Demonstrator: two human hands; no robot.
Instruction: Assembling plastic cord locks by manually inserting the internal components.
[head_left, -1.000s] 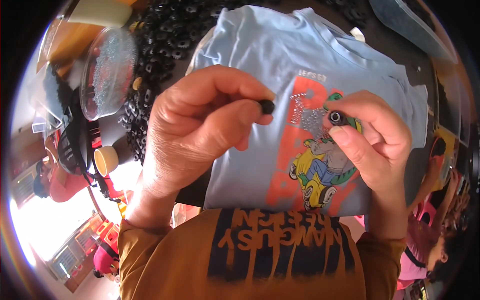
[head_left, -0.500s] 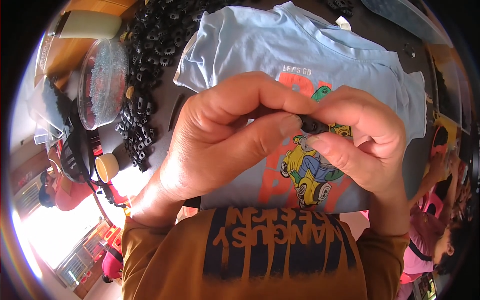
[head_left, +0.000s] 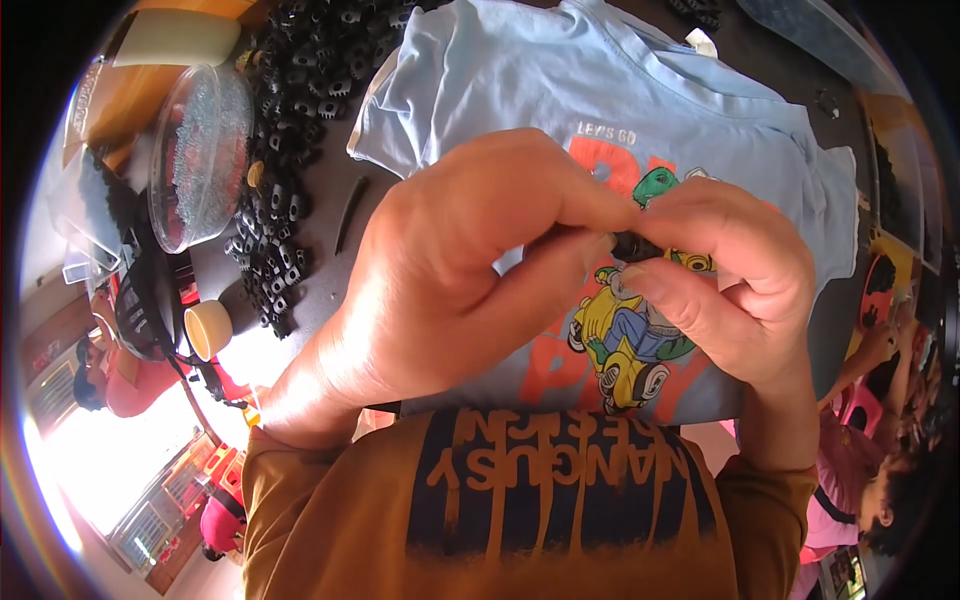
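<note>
Between my two hands is a small black plastic part (head_left: pixel 632 246), mostly covered by fingertips. My left hand (head_left: pixel 470 260) pinches its left end with thumb and forefinger. The thumb and forefinger of my right hand (head_left: pixel 735 280) grip its right end. Both hands are over a light blue T-shirt (head_left: pixel 480 80) with a coloured cartoon print, spread on the dark table. Left of the shirt lies a heap of similar black plastic parts (head_left: pixel 285 200). A thin dark stick-like tool (head_left: pixel 350 213) rests between heap and shirt.
An oval clear tub (head_left: pixel 205 160) of small transparent pieces stands left of the heap. Nearer is a small yellow cup (head_left: pixel 208 330). A clear plastic bin (head_left: pixel 820 40) is at the far right. People in pink (head_left: pixel 840 470) sit at the right and left.
My left hand has rolled over, its thumb now more hidden, and the black part has turned and shifted slightly right. My right hand keeps its pinch.
</note>
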